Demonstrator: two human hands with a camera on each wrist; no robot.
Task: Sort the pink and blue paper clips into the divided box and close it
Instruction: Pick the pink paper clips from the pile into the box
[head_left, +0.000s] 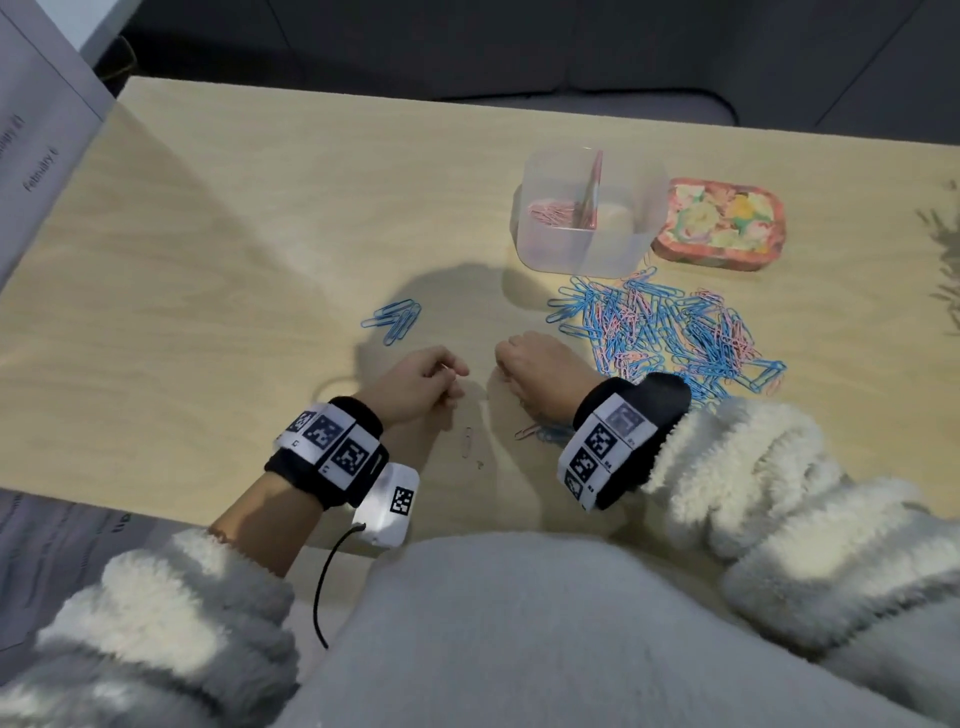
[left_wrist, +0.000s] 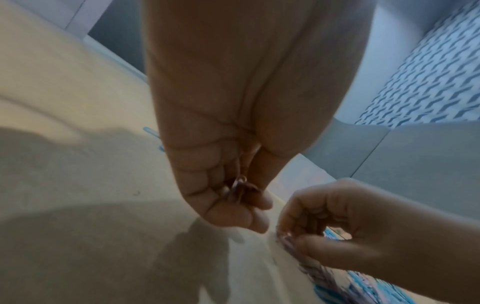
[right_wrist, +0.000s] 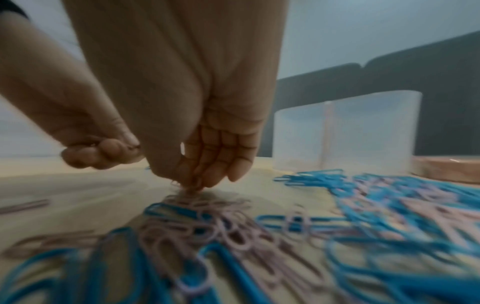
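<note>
My left hand (head_left: 452, 379) hovers just above the table, its fingers curled round a few pink clips (left_wrist: 240, 186) in the palm. My right hand (head_left: 506, 366) is beside it, fingertips (right_wrist: 193, 184) down on the table and pinching a pink clip from a small heap of pink and blue clips (right_wrist: 207, 216). The big mixed pile of pink and blue clips (head_left: 670, 332) lies to the right. The translucent divided box (head_left: 587, 249) stands open behind it, with pink clips (head_left: 553, 213) in its left compartment. A small group of blue clips (head_left: 395, 319) lies apart on the left.
The floral lid (head_left: 719, 223) lies to the right of the box. One loose pink clip (head_left: 467, 441) lies near the table's front edge, between my wrists. A paper calendar (head_left: 41, 156) overhangs the far left corner. A dark sofa runs behind the table.
</note>
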